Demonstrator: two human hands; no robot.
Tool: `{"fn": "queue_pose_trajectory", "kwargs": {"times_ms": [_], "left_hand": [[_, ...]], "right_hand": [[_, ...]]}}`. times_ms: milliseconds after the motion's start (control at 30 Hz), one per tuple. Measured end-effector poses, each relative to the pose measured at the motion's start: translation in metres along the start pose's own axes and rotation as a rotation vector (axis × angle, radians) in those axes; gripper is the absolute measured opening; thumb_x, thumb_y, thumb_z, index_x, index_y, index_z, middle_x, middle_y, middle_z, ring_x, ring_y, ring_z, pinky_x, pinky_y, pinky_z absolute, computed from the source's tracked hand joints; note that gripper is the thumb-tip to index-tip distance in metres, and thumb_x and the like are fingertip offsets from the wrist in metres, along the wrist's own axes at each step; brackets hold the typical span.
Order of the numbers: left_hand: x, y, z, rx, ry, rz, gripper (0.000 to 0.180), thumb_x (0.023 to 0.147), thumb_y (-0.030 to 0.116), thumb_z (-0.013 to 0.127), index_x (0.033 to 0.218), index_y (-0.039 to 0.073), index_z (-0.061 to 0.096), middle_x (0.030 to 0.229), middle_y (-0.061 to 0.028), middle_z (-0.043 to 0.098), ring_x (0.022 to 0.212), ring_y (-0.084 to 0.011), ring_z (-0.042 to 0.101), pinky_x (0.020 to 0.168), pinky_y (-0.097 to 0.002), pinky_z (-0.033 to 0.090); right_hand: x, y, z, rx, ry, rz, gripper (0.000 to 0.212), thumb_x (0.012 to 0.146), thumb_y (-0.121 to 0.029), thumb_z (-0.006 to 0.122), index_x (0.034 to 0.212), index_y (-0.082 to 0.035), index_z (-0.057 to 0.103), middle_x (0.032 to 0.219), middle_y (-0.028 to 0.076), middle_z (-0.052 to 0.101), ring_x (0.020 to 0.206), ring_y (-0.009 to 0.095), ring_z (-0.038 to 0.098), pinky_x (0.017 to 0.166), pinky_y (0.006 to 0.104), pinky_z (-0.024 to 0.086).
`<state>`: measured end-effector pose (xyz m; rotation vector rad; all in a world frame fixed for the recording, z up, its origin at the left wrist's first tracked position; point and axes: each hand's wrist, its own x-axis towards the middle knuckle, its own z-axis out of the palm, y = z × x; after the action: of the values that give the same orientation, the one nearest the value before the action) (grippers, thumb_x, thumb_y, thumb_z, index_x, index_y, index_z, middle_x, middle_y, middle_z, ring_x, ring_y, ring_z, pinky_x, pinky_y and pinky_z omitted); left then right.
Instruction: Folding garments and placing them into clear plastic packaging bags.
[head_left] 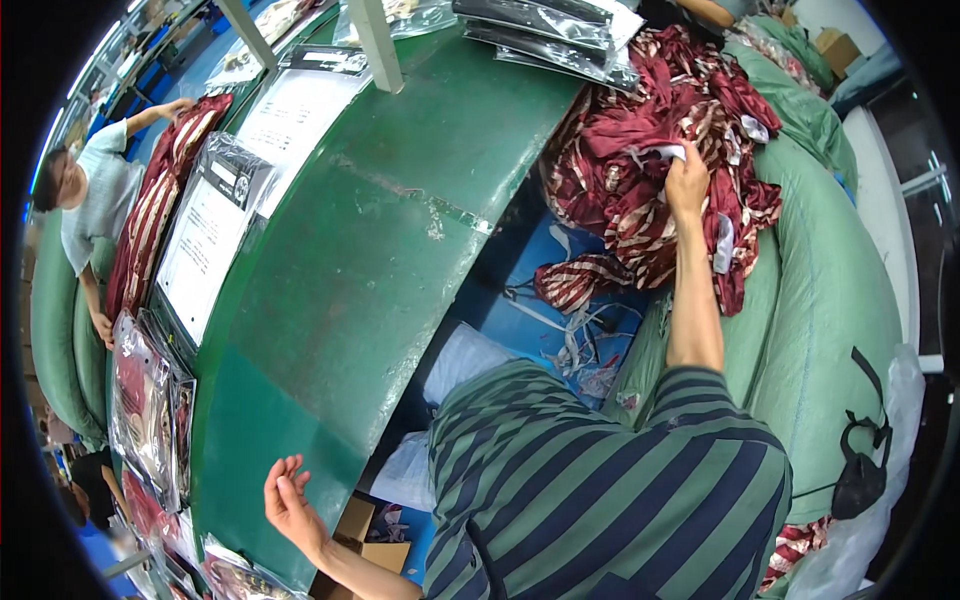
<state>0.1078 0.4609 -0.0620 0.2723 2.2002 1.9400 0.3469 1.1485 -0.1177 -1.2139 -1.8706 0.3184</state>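
Note:
My right arm reaches out to a heap of shiny dark-red and cream striped garments (640,130). There my right hand (687,185) is closed on a dark-red garment (645,132), pinching it beside a white patch like a tag or lining. My left hand (292,507) hovers over the near left part of the green table (330,270), fingers loosely curled and apart, nothing in it. Part of the heap spills down toward the blue floor, and the held garment's full shape is lost among the others.
Across the table a person (100,190) handles a striped red garment (165,210). Clear-bagged packets (215,225) line the far edge; more bags (550,35) are stacked at the table's end. Large green sacks (830,290) lie at my right. A cardboard box (385,555) sits below the table.

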Motion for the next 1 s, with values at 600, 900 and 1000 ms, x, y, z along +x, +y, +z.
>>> {"fn": "queue_pose_trajectory", "kwargs": {"times_ms": [600,900,1000], "left_hand": [[-0.027,0.009,0.137,-0.159,-0.416,-0.008,0.052,0.096,0.004,0.062,0.144,-0.001,0.046,0.13,-0.0208,0.059,0.105,-0.0277,0.067,0.087,-0.0324,0.055],[-0.012,0.025,0.169,0.762,-0.049,-0.176,0.039,0.101,0.02,0.054,0.137,0.005,0.053,0.128,-0.0123,0.061,0.107,-0.0211,0.061,0.101,-0.0304,0.046],[0.081,0.068,0.189,0.906,0.05,-0.119,0.037,0.101,0.025,0.053,0.132,0.005,0.055,0.124,-0.0114,0.062,0.105,-0.0211,0.061,0.1,-0.0293,0.046]], "right_hand": [[-0.189,-0.331,-0.022,0.898,-0.599,-0.73,0.03,0.083,-0.002,0.057,0.11,-0.005,0.069,0.097,0.01,0.073,0.07,0.024,0.069,0.062,0.0334,0.055],[-0.297,-0.39,-0.049,1.218,-1.283,-1.062,0.049,0.091,-0.008,0.059,0.139,-0.006,0.047,0.109,0.017,0.063,0.084,0.033,0.065,0.07,0.0413,0.052],[-0.26,-0.34,-0.055,1.037,-1.017,-0.912,0.067,0.09,-0.028,0.068,0.147,-0.005,0.041,0.131,0.017,0.054,0.106,0.036,0.06,0.094,0.0396,0.051]]}}
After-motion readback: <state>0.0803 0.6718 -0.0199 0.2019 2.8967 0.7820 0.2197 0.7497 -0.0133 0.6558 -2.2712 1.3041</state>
